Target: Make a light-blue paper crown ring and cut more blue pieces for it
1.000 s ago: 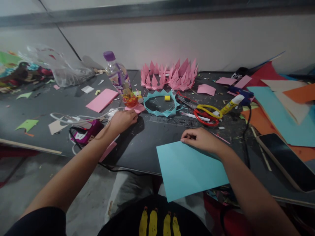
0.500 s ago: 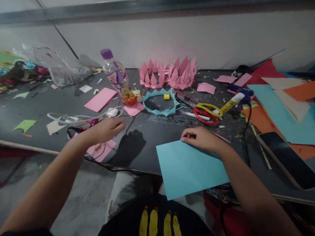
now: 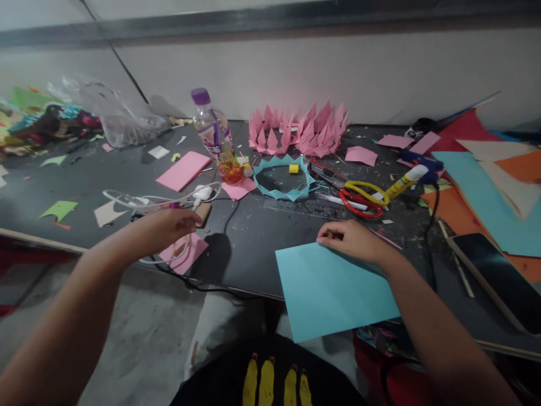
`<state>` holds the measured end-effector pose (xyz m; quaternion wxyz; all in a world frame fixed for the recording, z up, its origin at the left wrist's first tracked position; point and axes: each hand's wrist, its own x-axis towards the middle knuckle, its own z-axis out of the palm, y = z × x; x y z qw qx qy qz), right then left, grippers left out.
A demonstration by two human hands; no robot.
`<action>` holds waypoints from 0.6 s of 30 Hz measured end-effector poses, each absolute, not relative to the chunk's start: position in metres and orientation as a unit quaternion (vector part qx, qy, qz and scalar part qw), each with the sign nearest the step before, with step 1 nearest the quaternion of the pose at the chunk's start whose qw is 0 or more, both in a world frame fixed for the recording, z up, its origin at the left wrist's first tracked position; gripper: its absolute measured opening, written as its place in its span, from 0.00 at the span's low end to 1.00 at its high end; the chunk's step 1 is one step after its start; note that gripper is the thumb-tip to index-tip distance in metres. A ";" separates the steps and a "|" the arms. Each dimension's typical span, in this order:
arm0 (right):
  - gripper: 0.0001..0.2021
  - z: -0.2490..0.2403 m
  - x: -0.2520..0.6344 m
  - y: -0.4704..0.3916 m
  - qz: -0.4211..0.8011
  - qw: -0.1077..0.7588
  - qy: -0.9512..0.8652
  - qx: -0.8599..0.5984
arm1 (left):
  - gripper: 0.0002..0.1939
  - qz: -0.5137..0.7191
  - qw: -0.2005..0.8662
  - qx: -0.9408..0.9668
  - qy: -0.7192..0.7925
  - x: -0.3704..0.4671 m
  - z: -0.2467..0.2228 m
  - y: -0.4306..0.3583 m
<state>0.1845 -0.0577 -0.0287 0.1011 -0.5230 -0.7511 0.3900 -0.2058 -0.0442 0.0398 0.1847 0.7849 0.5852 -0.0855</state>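
My right hand (image 3: 349,239) rests at the top edge of a light blue sheet of paper (image 3: 338,293), its curled fingers and thumb closed on that edge. The sheet's lower part hangs past the table's front edge. My left hand (image 3: 180,224) hovers over the left side of the table, fingers loosely bent and slightly apart, with nothing visible in them. Close to its fingertips are a white cable with a plug (image 3: 203,193) and a small brown block-like thing (image 3: 203,214). Below the left hand lies a pink paper piece (image 3: 190,255).
A blue zigzag paper ring (image 3: 284,194), pink pointed paper crowns (image 3: 321,132) and a bottle (image 3: 215,135) stand behind. Scissors (image 3: 361,197), a glue stick (image 3: 406,180), a glue gun (image 3: 422,163), a phone (image 3: 499,276) and coloured paper (image 3: 477,192) lie right.
My left hand has moved left and slightly down, toward the cable, and the brown thing now shows beside it. My right hand stays on the blue sheet. The view has shifted slightly left.
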 end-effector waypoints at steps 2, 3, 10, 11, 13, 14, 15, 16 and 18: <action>0.11 -0.029 0.184 -0.058 0.391 0.101 -0.750 -0.523 | 0.16 -0.077 0.134 0.802 0.578 -0.187 0.033 -0.036; 0.11 -0.029 0.184 -0.058 0.391 0.102 -0.751 -0.522 | 0.16 -0.061 0.121 0.802 0.582 -0.178 0.028 -0.032; 0.11 -0.033 0.186 -0.057 0.391 0.106 -0.750 -0.523 | 0.15 -0.033 0.021 0.819 0.572 -0.144 -0.010 -0.005; 0.11 -0.033 0.186 -0.057 0.392 0.106 -0.750 -0.523 | 0.15 -0.035 0.005 0.819 0.572 -0.143 -0.013 -0.004; 0.11 -0.032 0.186 -0.057 0.390 0.103 -0.751 -0.522 | 0.16 -0.040 -0.022 0.819 0.573 -0.143 -0.018 -0.002; 0.11 -0.031 0.186 -0.057 0.388 0.101 -0.752 -0.522 | 0.16 -0.043 -0.029 0.818 0.573 -0.142 -0.019 -0.002; 0.11 -0.030 0.186 -0.057 0.386 0.098 -0.753 -0.523 | 0.16 -0.045 -0.033 0.817 0.574 -0.142 -0.019 -0.002; 0.11 -0.030 0.186 -0.057 0.385 0.096 -0.754 -0.524 | 0.16 -0.047 -0.036 0.815 0.576 -0.141 -0.018 -0.003; 0.11 -0.028 0.185 -0.057 0.384 0.096 -0.754 -0.525 | 0.15 -0.047 -0.034 0.817 0.574 -0.141 -0.013 -0.004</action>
